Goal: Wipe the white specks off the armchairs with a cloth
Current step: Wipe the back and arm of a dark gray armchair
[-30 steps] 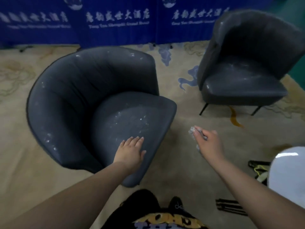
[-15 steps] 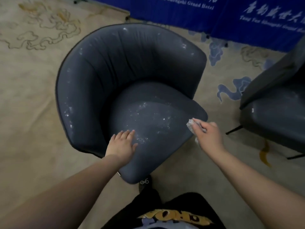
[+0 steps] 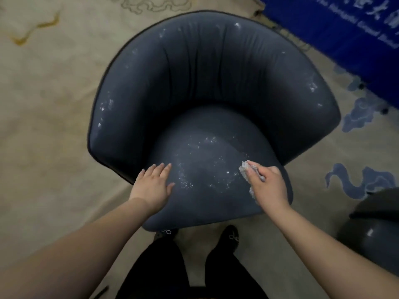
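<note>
A dark grey armchair point(image 3: 216, 72) fills the middle of the view, its seat facing me. White specks point(image 3: 203, 160) are scattered over the seat cushion, and more dot both arm rims and the top of the backrest. My left hand point(image 3: 154, 186) lies flat and open on the seat's front left. My right hand point(image 3: 267, 186) is shut on a small crumpled pale cloth point(image 3: 245, 169), which touches the right side of the seat beside the specks.
A second dark armchair point(image 3: 375, 225) shows partly at the lower right edge. A blue banner wall point(image 3: 345, 33) runs along the upper right. Beige carpet with blue cloud patterns point(image 3: 362, 182) surrounds the chair. My black-trousered legs point(image 3: 172, 272) and shoes stand just before the seat.
The view has swung so the near armchair is centred and closer. My right hand with the cloth moved from off the seat's right edge onto the cushion. My left hand stays on the seat.
</note>
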{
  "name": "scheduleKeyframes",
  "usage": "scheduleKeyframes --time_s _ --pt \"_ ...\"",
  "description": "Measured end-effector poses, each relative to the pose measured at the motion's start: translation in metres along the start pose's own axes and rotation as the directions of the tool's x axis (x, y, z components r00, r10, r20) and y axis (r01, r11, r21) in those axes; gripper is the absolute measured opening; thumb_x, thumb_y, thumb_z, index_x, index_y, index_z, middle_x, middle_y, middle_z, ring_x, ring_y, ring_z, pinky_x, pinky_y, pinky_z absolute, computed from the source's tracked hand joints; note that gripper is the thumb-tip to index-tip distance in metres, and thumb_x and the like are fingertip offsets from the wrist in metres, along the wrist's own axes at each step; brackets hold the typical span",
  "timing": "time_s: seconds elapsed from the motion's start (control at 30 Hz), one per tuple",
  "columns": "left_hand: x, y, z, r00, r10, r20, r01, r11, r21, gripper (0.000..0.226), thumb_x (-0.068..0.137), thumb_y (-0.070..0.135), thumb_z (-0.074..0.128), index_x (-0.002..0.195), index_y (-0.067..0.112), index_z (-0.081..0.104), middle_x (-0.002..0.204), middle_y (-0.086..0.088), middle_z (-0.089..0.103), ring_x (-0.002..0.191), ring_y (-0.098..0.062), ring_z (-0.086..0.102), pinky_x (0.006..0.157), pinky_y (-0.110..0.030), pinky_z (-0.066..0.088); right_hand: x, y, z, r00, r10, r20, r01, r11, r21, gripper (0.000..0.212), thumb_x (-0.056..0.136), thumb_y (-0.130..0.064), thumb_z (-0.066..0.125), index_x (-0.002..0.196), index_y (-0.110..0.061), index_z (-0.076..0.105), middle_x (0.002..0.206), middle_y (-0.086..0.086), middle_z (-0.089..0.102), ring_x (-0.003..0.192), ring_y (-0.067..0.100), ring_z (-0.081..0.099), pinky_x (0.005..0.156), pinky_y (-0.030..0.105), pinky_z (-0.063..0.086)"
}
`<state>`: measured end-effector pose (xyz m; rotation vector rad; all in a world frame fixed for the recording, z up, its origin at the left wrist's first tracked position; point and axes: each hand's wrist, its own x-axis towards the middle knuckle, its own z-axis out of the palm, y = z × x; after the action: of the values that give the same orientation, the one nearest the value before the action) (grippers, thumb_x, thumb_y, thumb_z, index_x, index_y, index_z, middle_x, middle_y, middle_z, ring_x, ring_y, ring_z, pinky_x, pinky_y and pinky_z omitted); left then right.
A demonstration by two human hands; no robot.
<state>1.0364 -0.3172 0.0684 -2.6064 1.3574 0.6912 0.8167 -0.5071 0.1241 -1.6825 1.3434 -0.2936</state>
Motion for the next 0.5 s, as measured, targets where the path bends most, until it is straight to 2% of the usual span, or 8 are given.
scheduleKeyframes --time_s 0.07,0.17,0.23,0.33,0.5 --pt "-0.003 0.017 0.010 0.997 -0.078 -0.015 0.077 0.996 -0.041 0.063 0.099 0.048 0.030 0.154 0.023 0.011 0.159 0.001 0.019 0.146 -0.020 0.015 0.118 -0.040 0.015 0.017 0.005 -0.005 0.997 -0.025 0.068 0.024 1.000 0.009 0.016 0.089 -0.041 0.063 0.103 -0.039 0.068 0.096 -0.007 0.046 0.056 -0.003 0.060 0.043 0.008 0.042" --pt "-0.002 0.037 0.022 0.984 -0.176 -0.007 0.174 0.978 -0.111 0.063 0.099 0.048 0.031 0.153 0.023 0.012 0.160 0.000 0.018 0.146 -0.020 0.014 0.118 -0.039 0.015 0.040 0.012 -0.006 0.986 -0.063 0.151 0.064 0.998 0.001 0.016 0.089 -0.041 0.063 0.104 -0.040 0.068 0.097 -0.008 0.047 0.064 -0.010 0.059 0.046 0.004 0.041" --pt "0.000 0.044 0.033 0.977 -0.214 -0.008 0.211 0.966 -0.147 0.062 0.099 0.048 0.031 0.153 0.023 0.013 0.160 0.000 0.018 0.146 -0.021 0.015 0.118 -0.039 0.016 0.051 0.017 -0.002 0.980 -0.074 0.187 0.076 0.997 0.000 0.018 0.089 -0.044 0.062 0.105 -0.042 0.068 0.097 -0.009 0.047 0.061 -0.006 0.060 0.046 0.007 0.042" --pt "0.003 0.041 0.053 0.969 -0.248 -0.008 0.244 0.957 -0.159 0.062 0.099 0.049 0.030 0.153 0.024 0.013 0.160 0.000 0.016 0.146 -0.021 0.014 0.118 -0.040 0.015 0.060 0.028 0.012 0.972 -0.107 0.209 0.105 0.994 0.021 0.017 0.088 -0.045 0.061 0.104 -0.046 0.066 0.095 -0.011 0.046 0.064 -0.007 0.060 0.047 0.006 0.042" --pt "0.032 0.009 0.091 0.975 -0.224 -0.014 0.222 0.971 -0.093 0.062 0.099 0.050 0.028 0.153 0.026 0.009 0.161 0.000 0.010 0.147 -0.022 0.011 0.119 -0.041 0.015 0.075 0.056 0.058 0.951 -0.190 0.243 0.197 0.980 -0.007 0.019 0.089 -0.042 0.060 0.106 -0.050 0.064 0.094 -0.011 0.045 0.079 -0.010 0.055 0.062 0.001 0.040"
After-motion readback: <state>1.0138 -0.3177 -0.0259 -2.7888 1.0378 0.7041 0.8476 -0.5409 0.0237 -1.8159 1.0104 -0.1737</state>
